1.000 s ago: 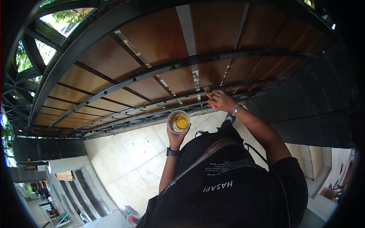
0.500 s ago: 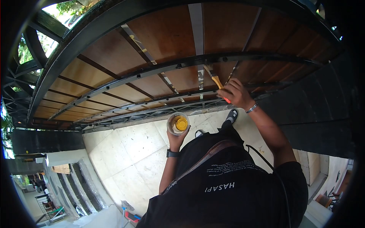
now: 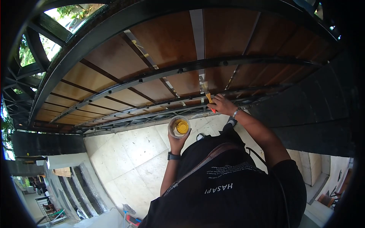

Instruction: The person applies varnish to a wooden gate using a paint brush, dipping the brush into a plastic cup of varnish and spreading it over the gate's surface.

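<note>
My right hand (image 3: pixel 223 105) is closed around the handle of a paintbrush (image 3: pixel 208 97), wooden with a red end. Its bristles point up and lie against or just in front of a brown wooden panel (image 3: pixel 190 80) in a black metal frame, beside a light gap strip. Contact is hard to make out. Lower and to the left, my left hand (image 3: pixel 177 143) grips a plastic cup (image 3: pixel 170 129) with amber liquid in it, its open top facing me.
Black metal bars (image 3: pixel 152 73) with bolts cross the curved-looking wooden panels. Pale floor tiles (image 3: pixel 133 148) lie below, near my shoe (image 3: pixel 200 136). A dark panel (image 3: pixel 300 117) stands at the right. At the lower left are a red dustpan-like object (image 3: pixel 133 220) and grey ledges (image 3: pixel 85 186).
The paintbrush in my right hand has moved down and slightly left, from the upper black bar to the lower panel. The cup in my left hand stays nearly in place.
</note>
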A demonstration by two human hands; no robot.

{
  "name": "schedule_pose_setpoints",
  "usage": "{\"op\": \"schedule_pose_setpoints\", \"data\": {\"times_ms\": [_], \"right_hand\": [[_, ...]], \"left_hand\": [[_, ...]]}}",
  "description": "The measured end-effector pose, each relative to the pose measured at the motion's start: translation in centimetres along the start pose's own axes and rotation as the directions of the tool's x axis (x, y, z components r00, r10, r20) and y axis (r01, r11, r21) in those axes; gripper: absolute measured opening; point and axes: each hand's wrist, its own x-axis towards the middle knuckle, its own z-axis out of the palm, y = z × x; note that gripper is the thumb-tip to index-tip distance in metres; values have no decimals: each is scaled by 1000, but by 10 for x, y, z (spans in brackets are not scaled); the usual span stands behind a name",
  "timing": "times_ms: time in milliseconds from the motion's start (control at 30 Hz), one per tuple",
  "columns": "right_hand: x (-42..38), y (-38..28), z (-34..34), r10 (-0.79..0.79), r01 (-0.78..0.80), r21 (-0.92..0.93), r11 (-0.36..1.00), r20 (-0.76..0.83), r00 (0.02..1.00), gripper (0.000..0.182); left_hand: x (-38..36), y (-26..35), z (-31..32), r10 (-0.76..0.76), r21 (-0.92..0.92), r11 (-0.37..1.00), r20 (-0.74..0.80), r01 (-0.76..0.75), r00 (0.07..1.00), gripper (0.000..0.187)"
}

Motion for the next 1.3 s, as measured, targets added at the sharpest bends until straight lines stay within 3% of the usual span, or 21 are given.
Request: {"op": "schedule_pose_setpoints", "data": {"times_ms": [67, 200, 267, 300, 433, 500, 633, 867, 1167, 1233, 1300], "right_hand": [[-4, 4, 10, 29, -39, 59, 998, 148, 989, 20], [-3, 18, 0, 36, -42, 46, 998, 114, 993, 18], [6, 21, -31, 149, -147, 87, 985, -18, 989, 17], [11, 22, -47, 130, -129, 19, 992, -116, 985, 19], [20, 6, -123, 112, -119, -17, 993, -221, 969, 22], [8, -1, -140, 46, -89, -103, 991, -360, 932, 25], [-9, -3, -132, 7, -75, -172, 982, -367, 930, 26], [-36, 7, -31, 115, -118, -13, 993, -159, 981, 25], [-48, 11, -26, 158, -155, 60, 986, -46, 986, 20], [-55, 16, -14, 117, -128, 67, 989, 147, 982, 19], [-59, 18, -12, 138, -150, 69, 986, 154, 978, 19]], "left_hand": [[-2, -1, -2, -1, -14, 1000, -12, 1, 1000, 78], [-4, -5, -5, -24, -17, 1000, -21, 24, 999, 77], [-5, -6, -7, -26, -15, 1000, -24, 25, 999, 77], [-5, -7, -7, -22, -11, 1000, -29, 22, 999, 78], [-2, -1, -7, -11, 11, 1000, -36, 11, 999, 78], [-1, -4, -6, -18, 8, 1000, -40, 18, 999, 78], [0, -8, -1, -39, -7, 999, -22, 39, 999, 77], [6, -6, 3, -27, -12, 1000, 40, 28, 999, 77], [1, -11, 4, -35, -44, 998, 28, 37, 999, 77], [0, -9, 7, -11, -36, 999, 13, 12, 1000, 77], [0, -8, 9, -2, -44, 999, 27, 3, 1000, 75]]}}
